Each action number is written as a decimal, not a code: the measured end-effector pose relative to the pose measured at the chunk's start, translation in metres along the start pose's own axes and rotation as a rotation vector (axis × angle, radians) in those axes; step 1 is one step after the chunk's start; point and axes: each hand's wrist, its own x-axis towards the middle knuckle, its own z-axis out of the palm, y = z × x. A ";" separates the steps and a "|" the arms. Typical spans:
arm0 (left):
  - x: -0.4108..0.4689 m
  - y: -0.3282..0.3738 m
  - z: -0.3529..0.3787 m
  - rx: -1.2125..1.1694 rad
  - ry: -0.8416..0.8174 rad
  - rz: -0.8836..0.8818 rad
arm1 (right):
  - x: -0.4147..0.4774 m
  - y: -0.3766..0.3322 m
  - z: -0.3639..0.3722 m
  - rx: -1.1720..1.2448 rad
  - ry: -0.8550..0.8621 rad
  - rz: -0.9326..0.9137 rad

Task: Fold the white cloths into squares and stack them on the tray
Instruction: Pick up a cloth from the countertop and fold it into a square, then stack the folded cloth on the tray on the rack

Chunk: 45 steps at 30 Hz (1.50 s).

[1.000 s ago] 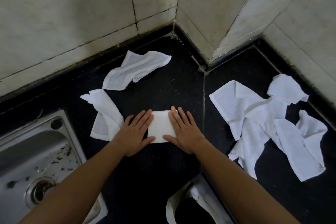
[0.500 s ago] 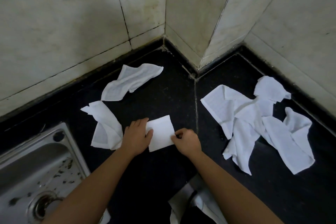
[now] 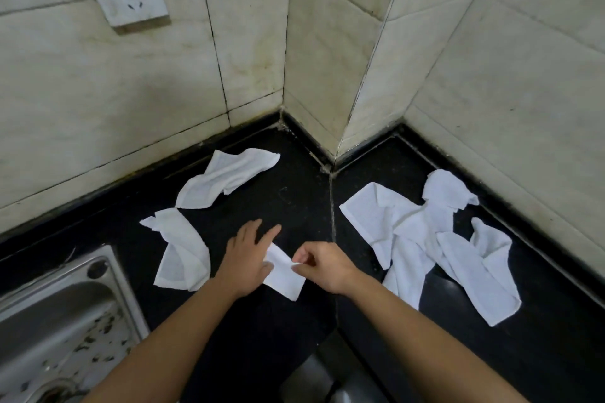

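Folded cloth (image 3: 284, 275) has turned, right hand (image 3: 327, 267) pinching it, left hand (image 3: 245, 255) flat on it, sink (image 3: 59, 301) holding specks

A kitchen: steel sink (image 3: 65, 298), black countertop (image 3: 288, 193), tiled walls (image 3: 131, 91).

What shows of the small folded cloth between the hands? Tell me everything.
The folded cloth is small, white, soft-looking fabric, folded into a roughly square pad set at an angle on the black counter. The left hand rests flat over its left side; the right hand pinches its upper right edge.
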 end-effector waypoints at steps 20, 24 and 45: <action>-0.007 0.148 -0.031 -1.162 -0.727 -0.078 | -0.178 0.066 -0.035 1.075 0.382 0.305; -0.031 0.207 -0.019 -1.132 -0.779 -0.031 | -0.247 0.076 -0.030 1.217 0.413 0.288; -0.397 0.635 0.181 -0.644 -1.176 0.537 | -0.827 0.230 0.180 1.320 1.312 0.395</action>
